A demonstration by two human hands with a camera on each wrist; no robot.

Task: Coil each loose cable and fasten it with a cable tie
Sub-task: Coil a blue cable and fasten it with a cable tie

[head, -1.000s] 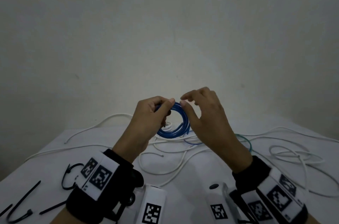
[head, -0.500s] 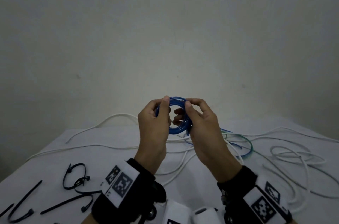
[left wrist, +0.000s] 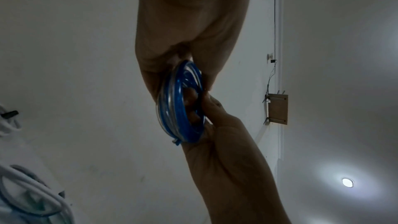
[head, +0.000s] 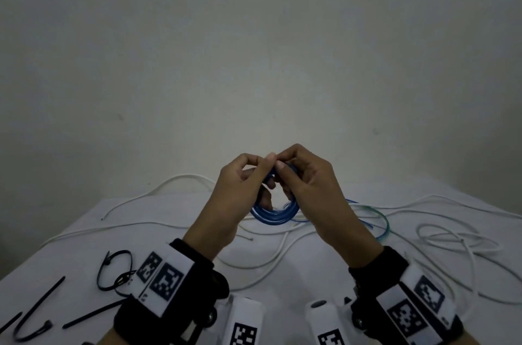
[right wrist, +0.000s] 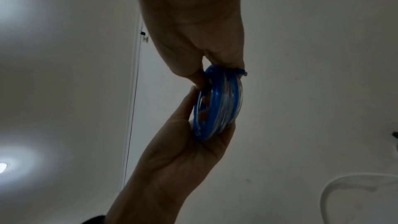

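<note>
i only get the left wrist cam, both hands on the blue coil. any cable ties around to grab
Observer: Yes. The head view shows black cable ties lying on the table, to the left of the left hand's wrist.
Operator: all straight ones
Observer: No. One black tie near that wrist is bent into a loop; the others lie open.
Operator: is the coil resting on the table
Observer: No. The left hand and the right hand hold the blue cable coil in the air, above the loose white cables.
</note>
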